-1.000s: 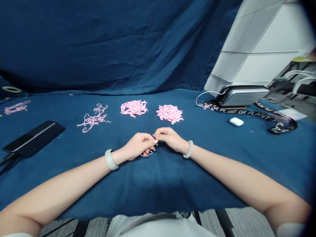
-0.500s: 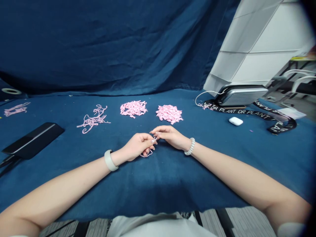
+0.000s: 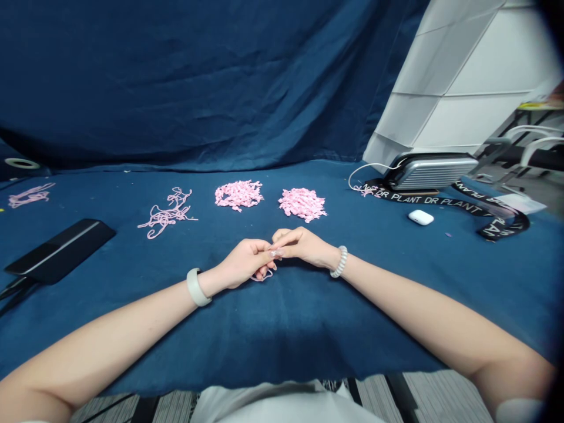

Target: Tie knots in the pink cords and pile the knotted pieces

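My left hand (image 3: 248, 262) is closed on a thin pink cord (image 3: 264, 276), whose loop hangs below its fingers. The fingertips of my right hand (image 3: 304, 247) are pinched together and meet the left fingertips; what lies between them is hidden. Beyond the hands are two heaps of small pink knotted pieces, the left heap (image 3: 238, 194) and the right heap (image 3: 302, 204). Loose pink cords (image 3: 167, 214) lie tangled to the left of these heaps.
A black flat device (image 3: 61, 249) and a pink cord bundle (image 3: 30, 195) lie at the left. On the right are a silver case (image 3: 434, 171), a black lettered strap (image 3: 445, 202) and a white earbud case (image 3: 420, 217). A blue cloth (image 3: 247, 341) covers the table.
My right fingers have closed in against the left fingertips, covering the bit of cord that showed between them. My left hand has hardly moved.
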`<action>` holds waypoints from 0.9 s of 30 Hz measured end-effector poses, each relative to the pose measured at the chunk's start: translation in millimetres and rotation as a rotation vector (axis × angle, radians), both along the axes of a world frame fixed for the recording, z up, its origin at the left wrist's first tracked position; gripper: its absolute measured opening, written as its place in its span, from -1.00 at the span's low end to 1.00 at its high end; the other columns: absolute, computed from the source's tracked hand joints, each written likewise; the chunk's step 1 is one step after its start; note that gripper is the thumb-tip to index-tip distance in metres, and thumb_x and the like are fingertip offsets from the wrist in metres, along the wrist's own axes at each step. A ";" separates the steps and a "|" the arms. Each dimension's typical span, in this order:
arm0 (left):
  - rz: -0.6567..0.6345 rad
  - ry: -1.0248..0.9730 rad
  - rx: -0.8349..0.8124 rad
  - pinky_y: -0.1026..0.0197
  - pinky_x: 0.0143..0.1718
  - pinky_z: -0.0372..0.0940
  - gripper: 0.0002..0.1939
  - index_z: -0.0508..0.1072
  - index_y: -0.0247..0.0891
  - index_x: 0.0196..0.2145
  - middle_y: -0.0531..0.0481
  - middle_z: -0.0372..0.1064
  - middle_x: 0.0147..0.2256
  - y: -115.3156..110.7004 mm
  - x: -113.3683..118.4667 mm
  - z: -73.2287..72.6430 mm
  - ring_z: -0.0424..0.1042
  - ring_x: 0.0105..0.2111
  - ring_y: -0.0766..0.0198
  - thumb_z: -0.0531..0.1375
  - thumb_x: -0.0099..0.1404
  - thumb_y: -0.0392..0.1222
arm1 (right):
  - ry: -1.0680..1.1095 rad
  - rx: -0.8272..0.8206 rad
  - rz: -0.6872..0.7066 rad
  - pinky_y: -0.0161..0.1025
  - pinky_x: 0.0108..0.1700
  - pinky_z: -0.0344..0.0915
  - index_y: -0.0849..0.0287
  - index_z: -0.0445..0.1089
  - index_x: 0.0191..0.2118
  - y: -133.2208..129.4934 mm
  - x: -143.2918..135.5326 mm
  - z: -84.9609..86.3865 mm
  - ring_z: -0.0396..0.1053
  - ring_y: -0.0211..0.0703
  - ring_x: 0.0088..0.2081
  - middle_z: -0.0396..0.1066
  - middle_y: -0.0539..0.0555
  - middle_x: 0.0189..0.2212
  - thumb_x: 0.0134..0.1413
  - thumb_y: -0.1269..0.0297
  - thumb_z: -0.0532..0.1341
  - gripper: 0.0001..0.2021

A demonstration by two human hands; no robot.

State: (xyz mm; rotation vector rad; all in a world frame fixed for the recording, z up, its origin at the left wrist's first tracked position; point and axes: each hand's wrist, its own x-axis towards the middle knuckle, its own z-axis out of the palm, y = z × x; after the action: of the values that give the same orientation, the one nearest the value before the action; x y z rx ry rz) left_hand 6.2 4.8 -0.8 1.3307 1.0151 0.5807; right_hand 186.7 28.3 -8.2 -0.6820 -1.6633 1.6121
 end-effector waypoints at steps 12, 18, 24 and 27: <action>0.060 -0.107 -0.017 0.40 -0.64 0.24 -0.65 0.32 -0.41 -0.41 0.10 0.24 -0.65 3.1 1.7 -3.3 0.22 -0.72 0.52 0.23 0.08 -0.01 | 0.091 -0.032 -0.315 -0.31 -0.30 0.17 0.26 0.41 -0.52 -1.6 -7.9 -6.6 0.23 -0.36 -0.42 0.33 -0.01 -0.47 -0.18 0.25 0.33 -0.83; 0.083 -0.149 -0.057 0.36 -0.58 0.32 -0.68 0.31 -0.40 -0.41 0.13 0.21 -0.67 2.4 3.6 -1.6 0.18 -0.73 0.56 0.23 0.08 -0.05 | 0.404 -0.282 -0.441 -0.25 -0.13 0.26 0.23 0.29 -0.51 -3.4 -14.6 6.8 0.35 -0.27 -0.29 0.36 0.01 -0.48 -0.21 0.30 0.35 -0.79; 0.120 -0.109 -0.050 0.32 -0.52 0.41 -0.68 0.35 -0.40 -0.37 0.11 0.27 -0.59 2.0 4.1 -0.6 0.19 -0.69 0.60 0.24 0.07 -0.05 | 0.535 -0.340 -0.505 -0.28 -0.18 0.32 0.20 0.19 -0.51 3.0 -6.3 27.6 0.22 -0.39 -0.50 0.17 -0.07 -0.59 0.00 0.44 0.20 -0.84; 0.119 -0.103 -0.041 0.33 -0.53 0.41 -0.68 0.35 -0.40 -0.38 0.10 0.27 -0.58 2.3 4.1 -2.5 0.20 -0.68 0.60 0.23 0.07 -0.05 | 0.523 -0.304 -0.517 -0.37 -0.38 0.26 0.20 0.12 -0.54 9.1 -2.2 27.4 0.11 -0.42 -0.55 0.07 -0.09 -0.60 0.01 0.46 0.19 -0.78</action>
State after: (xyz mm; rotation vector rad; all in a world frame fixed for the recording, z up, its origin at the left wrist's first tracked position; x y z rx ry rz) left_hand 10.4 7.0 -3.3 1.1978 1.0215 0.7073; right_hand 184.5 37.4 19.2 -0.6911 -0.7947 1.4965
